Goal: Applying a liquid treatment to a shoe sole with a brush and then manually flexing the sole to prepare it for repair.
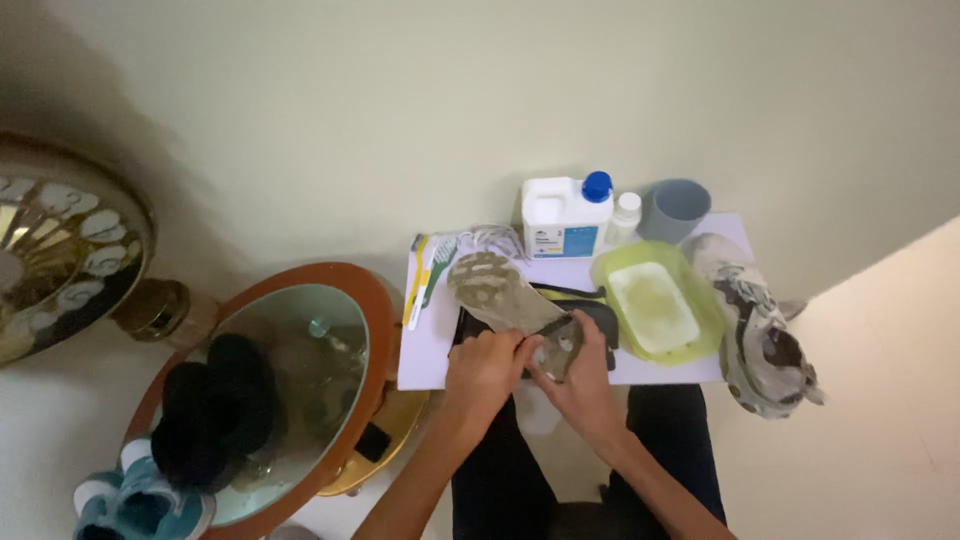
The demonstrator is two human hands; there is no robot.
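My left hand [487, 362] and my right hand [583, 375] both grip a dirty grey shoe [505, 298], sole up, over a black tray [603, 318] on a white board [430, 350]. The shoe's toe points away to the upper left. My right hand covers the heel end. A second dirty shoe [757, 330] lies at the board's right edge.
A green tub [700, 300] of cloudy water sits right of the hands. Behind stand a white jug with a blue cap [566, 215], a small white bottle [624, 217] and a grey cup [676, 208]. Brushes [418, 275] lie at the left. A round glass table [345, 330] stands at the left.
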